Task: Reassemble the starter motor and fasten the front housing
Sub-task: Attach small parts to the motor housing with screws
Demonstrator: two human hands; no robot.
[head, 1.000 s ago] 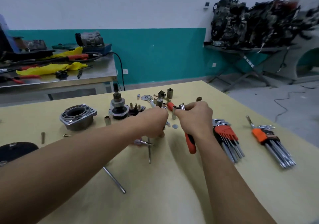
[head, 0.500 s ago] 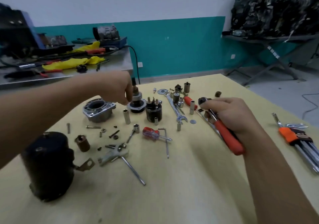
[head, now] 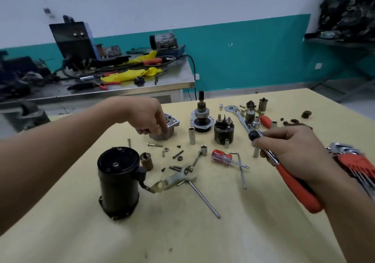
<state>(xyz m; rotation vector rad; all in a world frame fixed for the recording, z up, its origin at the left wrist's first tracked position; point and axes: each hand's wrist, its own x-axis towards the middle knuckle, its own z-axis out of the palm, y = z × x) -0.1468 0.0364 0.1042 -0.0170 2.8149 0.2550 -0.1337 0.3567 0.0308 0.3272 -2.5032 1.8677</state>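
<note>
**Left hand on the front housing, right hand gripping the ratchet**

The left hand [head: 147, 116] covers most of the silver front housing [head: 172, 123] at centre frame, so only its right flange and lower wall show; the fingers curl down over its near side, but how firmly they grip it cannot be told. At the right edge, the red hex key set [head: 353, 162] is cut off by the frame and partly hidden behind the right wrist. The small screws and nuts scattered at centre are too small to tell apart.

The black motor body [head: 118, 181] stands upright at lower left of centre on the yellow table [head: 203, 238], with a terminal tab sticking out to its right. Right of the housing stand the armature shaft assembly [head: 202, 118] and the black solenoid [head: 223, 129], close together. A red-handled screwdriver [head: 222, 157] and a long hex key [head: 205, 198] lie nearer the camera.

The right hand [head: 294, 151] is wrapped tightly around the ratchet wrench [head: 292, 183], its head poking out above the thumb and its orange handle trailing toward the lower right. Both forearms reach in from the bottom corners.
</note>
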